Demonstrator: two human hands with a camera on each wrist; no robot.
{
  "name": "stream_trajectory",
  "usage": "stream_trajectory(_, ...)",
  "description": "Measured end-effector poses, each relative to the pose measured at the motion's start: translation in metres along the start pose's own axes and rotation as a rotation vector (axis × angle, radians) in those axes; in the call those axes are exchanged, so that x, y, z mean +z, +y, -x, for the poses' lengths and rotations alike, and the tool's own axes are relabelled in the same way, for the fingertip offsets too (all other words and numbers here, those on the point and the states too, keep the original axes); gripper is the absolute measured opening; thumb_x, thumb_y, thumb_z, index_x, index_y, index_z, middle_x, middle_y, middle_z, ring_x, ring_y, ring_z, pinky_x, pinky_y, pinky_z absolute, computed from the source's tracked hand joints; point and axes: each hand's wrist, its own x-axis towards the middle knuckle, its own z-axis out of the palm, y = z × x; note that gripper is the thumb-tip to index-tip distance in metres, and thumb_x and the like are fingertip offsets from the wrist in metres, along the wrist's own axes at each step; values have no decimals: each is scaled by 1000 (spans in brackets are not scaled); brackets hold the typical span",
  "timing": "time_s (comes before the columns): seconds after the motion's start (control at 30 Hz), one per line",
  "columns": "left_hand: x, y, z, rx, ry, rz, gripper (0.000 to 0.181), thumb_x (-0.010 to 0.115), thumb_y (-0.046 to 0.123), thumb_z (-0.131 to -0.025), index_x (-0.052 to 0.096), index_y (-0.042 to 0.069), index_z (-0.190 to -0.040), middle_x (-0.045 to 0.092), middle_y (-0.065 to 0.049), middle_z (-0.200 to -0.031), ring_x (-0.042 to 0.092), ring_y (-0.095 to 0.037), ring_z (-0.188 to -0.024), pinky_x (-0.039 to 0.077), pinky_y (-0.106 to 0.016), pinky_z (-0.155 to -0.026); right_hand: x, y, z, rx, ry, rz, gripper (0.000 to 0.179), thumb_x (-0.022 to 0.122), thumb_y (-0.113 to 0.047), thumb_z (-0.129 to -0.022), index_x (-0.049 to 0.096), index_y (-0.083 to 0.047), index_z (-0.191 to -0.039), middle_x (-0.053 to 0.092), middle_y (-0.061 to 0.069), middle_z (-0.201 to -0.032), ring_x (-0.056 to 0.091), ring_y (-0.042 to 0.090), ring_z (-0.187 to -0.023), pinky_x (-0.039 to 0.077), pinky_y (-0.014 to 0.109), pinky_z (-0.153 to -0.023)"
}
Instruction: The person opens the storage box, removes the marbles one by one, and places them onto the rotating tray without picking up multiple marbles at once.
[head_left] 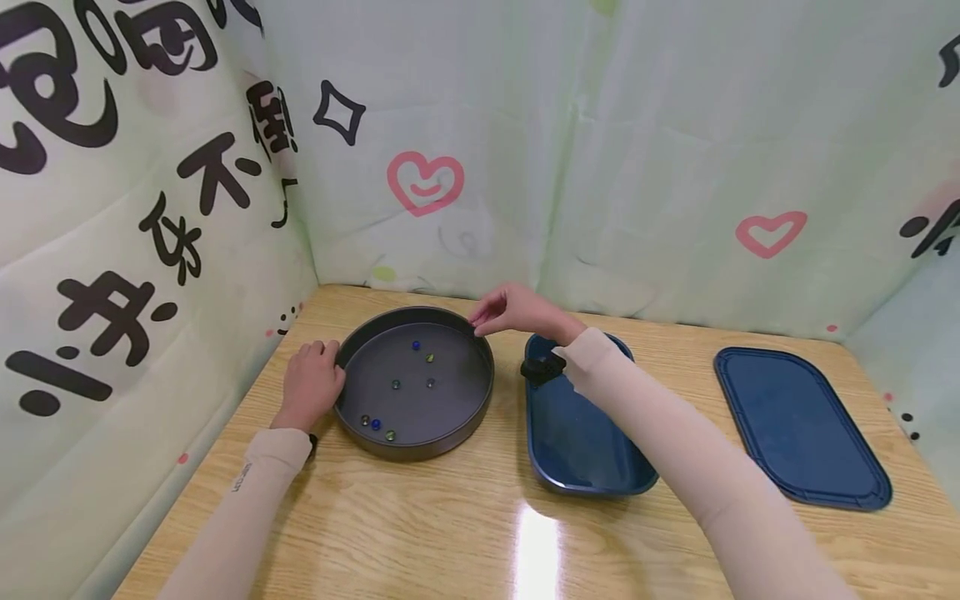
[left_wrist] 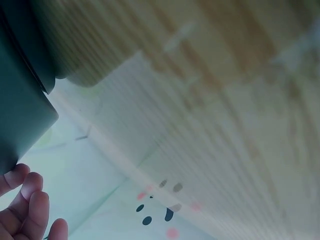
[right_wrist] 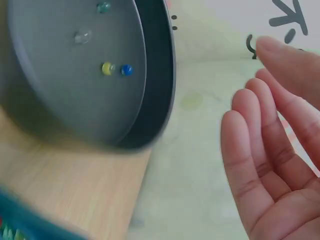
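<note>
A round dark grey pan (head_left: 457, 421) sits on the left of the table, with several glass marbles (head_left: 376, 425) scattered on its floor. My left hand (head_left: 311, 379) holds the pan's left rim; in the left wrist view its fingertips (left_wrist: 32, 182) lie by the pan's wall. Above the right rim hovers my right hand (head_left: 513, 308). Seen from the right wrist, that hand's fingers are bent a little, and no object shows in them. A yellow marble (right_wrist: 107, 68) and a blue marble (right_wrist: 127, 69) lie close together in the pan.
To the pan's right stands a deep blue rectangular container (head_left: 581, 467), partly covered by my right forearm; small coloured pieces show inside its corner in the right wrist view. A flat blue lid (head_left: 806, 429) lies farther right. Printed curtains (head_left: 637, 167) hang behind the wooden table (head_left: 420, 533).
</note>
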Motion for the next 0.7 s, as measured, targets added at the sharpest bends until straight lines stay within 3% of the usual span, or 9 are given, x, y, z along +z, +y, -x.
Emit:
stream_trajectory(0.17, -2, 1, 1, 6, 6, 9, 28, 51, 9, -83, 55, -3, -108, 56, -23, -91, 52, -38, -80, 45, -49, -70, -18, 11, 26, 32, 67, -24, 23, 69, -9, -82, 69, 1, -103, 71, 0, -87, 64, 10, -80, 52, 29, -81)
stream_trajectory(0.37, -1, 2, 2, 9, 19, 22, 25, 51, 8, -83, 54, -3, -106, 56, -23, -91, 52, -39, -79, 45, -49, -68, -31, 32, 55, 80, 122, -15, 25, 69, -11, -82, 69, 2, -104, 72, 8, -91, 64, 12, -80, 52, 27, -79)
stream_trajectory(0.53, -1, 2, 3, 5, 29, 18, 26, 52, 8, -82, 55, -3, -106, 57, -24, -93, 53, -39, -81, 45, -50, -69, -28, 58, 66, 101, 146, 16, 27, 70, -13, -82, 69, 3, -104, 72, 11, -94, 66, 14, -81, 51, 21, -75)
stream_trajectory(0.6, -1, 2, 3, 3, 31, 16, 27, 52, 8, -82, 55, -3, -106, 57, -24, -93, 53, -39, -81, 45, -50, -69, -24, 66, 69, 105, 150, 11, 27, 70, -12, -82, 69, 4, -104, 72, 13, -94, 68, 19, -83, 52, 22, -76)
stream_trajectory(0.7, -1, 3, 2, -2, 21, 15, 27, 52, 8, -83, 55, -4, -107, 56, -24, -93, 52, -39, -81, 45, -50, -69, -17, 77, 71, 113, 153, 0, 25, 70, -9, -82, 69, 4, -102, 72, 15, -94, 68, 17, -81, 54, 25, -77)
